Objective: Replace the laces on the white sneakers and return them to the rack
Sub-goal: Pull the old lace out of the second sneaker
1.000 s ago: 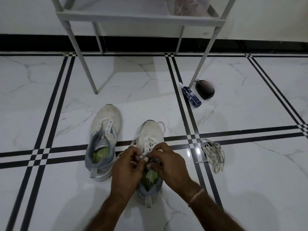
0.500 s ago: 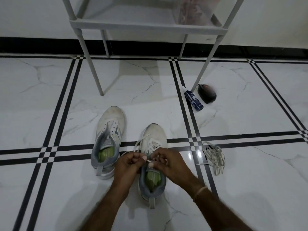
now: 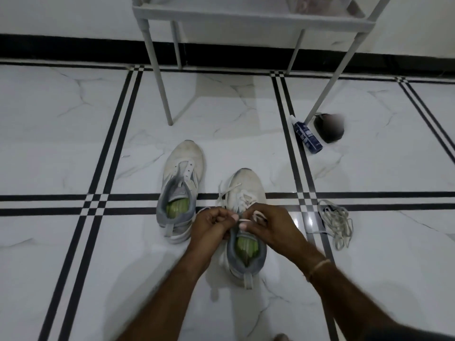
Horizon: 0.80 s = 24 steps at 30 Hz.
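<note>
Both hands meet over the tongue of one sneaker, and both are closed on the same white lace (image 3: pixel 243 220). The left hand (image 3: pixel 213 227) has its fingers curled and pinches the lace between thumb and forefinger. The right hand (image 3: pixel 269 228) pinches the other part, and a small loop of lace lies over its fingers. A thin pale band (image 3: pixel 320 265) sits on the right wrist.

The laced sneaker (image 3: pixel 247 180) stands directly under the grip, with its toe pointing away from the person and its green insole showing just below the hands. Free lace ends lie across its front, beyond the grip. The second sneaker (image 3: pixel 184 161) stands just beside the left hand, on its outer side. It has no lace, and its tongue is open.

On the outer side of the right hand, apart from it, a heap of loose laces (image 3: pixel 336 223) lies on the floor (image 3: pixel 73 143). The floor is glossy white marble tile, crossed by double black stripes; one pair of stripes passes under both sneakers.

Far beyond the grip, the grey rack (image 3: pixel 246 20) stands on thin legs. At its front leg on the right-hand side lie a dark blue tube (image 3: pixel 308 137) and a dark object (image 3: pixel 327 129), which is partly blurred. Behind the rack, a black skirting (image 3: pixel 73 46) runs along the foot of a white wall (image 3: pixel 61 13).
</note>
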{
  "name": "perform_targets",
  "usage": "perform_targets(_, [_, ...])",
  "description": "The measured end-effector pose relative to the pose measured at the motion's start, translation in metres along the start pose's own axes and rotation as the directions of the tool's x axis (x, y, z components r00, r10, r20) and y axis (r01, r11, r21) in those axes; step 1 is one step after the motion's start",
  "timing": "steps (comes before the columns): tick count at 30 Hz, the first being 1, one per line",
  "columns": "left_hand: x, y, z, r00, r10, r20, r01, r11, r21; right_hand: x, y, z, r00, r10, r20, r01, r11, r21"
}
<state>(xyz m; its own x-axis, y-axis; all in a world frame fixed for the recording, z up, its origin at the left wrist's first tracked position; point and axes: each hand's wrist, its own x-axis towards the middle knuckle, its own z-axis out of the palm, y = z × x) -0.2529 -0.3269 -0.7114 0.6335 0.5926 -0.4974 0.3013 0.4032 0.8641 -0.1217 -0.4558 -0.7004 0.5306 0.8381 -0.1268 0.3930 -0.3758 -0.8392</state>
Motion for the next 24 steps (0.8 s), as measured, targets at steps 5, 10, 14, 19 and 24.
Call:
perform_targets(5, [-0.001,0.0,0.001,1.0,0.017,-0.001,-0.017,1.0,0.006,-0.003,-0.007,0.009,0.971,0.214,-0.104,-0.14,0.867,0.477])
perform_targets(10, [0.0,-0.003,0.0,1.0,-0.004,-0.005,0.004,1.0,-0.022,-0.006,-0.021,-0.013,0.907,0.419,-0.049,-0.19,0.509,0.84])
perform_targets(14, [0.0,0.001,0.001,1.0,-0.029,-0.005,0.029,0.999,-0.044,-0.007,-0.011,0.004,0.996,0.087,0.013,-0.086,0.996,-0.021])
perform_targets(19, [0.003,-0.005,0.001,0.999,-0.042,-0.011,0.041,0.997,-0.063,0.006,-0.013,-0.003,0.882,0.448,-0.148,-0.193,0.627,0.754])
perform_targets(24, [0.002,-0.006,0.001,0.999,-0.04,-0.024,0.038,0.996,-0.076,-0.001,-0.02,-0.014,0.917,0.396,-0.049,-0.236,0.638,0.733])
